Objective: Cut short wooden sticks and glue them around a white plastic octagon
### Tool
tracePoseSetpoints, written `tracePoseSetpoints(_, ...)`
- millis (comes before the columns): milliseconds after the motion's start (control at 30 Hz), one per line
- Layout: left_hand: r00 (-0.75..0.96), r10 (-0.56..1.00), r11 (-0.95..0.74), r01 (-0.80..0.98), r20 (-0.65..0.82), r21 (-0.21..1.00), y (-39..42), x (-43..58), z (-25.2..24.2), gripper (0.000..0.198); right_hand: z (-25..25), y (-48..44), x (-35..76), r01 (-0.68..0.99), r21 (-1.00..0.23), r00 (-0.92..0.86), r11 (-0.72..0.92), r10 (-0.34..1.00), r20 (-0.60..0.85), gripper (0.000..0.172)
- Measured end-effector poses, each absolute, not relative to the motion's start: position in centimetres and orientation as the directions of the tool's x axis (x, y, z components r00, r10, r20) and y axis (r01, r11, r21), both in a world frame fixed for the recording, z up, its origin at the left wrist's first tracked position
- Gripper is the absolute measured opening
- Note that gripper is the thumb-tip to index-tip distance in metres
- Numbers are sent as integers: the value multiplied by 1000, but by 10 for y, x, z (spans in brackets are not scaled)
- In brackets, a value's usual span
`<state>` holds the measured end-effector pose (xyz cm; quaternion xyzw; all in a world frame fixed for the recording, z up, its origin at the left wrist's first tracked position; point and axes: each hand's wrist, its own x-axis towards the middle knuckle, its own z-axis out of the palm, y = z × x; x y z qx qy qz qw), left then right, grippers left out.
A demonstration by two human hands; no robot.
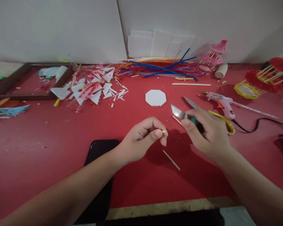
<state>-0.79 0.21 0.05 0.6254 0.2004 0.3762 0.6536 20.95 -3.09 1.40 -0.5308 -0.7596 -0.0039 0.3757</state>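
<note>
My left hand (141, 138) is closed in a pinch on a short piece of thin wooden stick (164, 132) above the red table (49, 138). My right hand (207, 133) grips a craft knife (179, 113) with its blade pointing up and left, close to the left fingertips. A loose wooden stick (171, 160) lies on the table just below the hands. Another stick piece (176, 120) lies under the blade. A white octagon cutout (155, 98) lies beyond the hands.
Yellow-handled scissors (223, 121) and a pink glue gun (223, 103) with a black cord lie right. A black phone (97, 175) lies under my left forearm. White paper scraps (94, 86), coloured straws (165, 67), a wooden frame (25, 81) and small paper lanterns (264, 78) stand farther back.
</note>
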Motion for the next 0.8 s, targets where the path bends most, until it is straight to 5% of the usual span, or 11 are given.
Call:
tracePoseSetpoints(267,610,778,-13,-228,154,974,2,-7,-2,24,15,-49,185,699,-409,-369,587,786,496,25)
tracePoseSetpoints(667,578,797,-118,-132,173,984,2,-3,2,17,14,-49,189,665,-440,-327,603,765,555,19)
tracePoseSetpoints(800,559,828,56,-147,36,988,2,-3,0,13,13,-50,189,640,-447,-354,625,756,550,22)
